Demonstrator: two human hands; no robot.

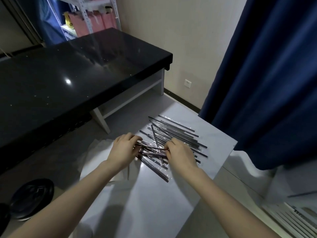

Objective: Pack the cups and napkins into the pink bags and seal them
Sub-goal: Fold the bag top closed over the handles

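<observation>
Pink bags (96,23) stand upright in a row on a metal shelf (86,18) beyond the black counter's (68,66) far end. Dark straws (178,130) in clear wrappers lie crisscrossed in a loose heap right of the counter, the nearest ones held by the left hand (123,150) and right hand (180,155).

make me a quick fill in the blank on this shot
1. The left hand and right hand grip wrapped straws lying to the ____ of the table.
2. The table's top is ____.
3. The curtain is ____.
4. The bags at the far back are ____.

Missing words: right; black; blue; pink
</observation>
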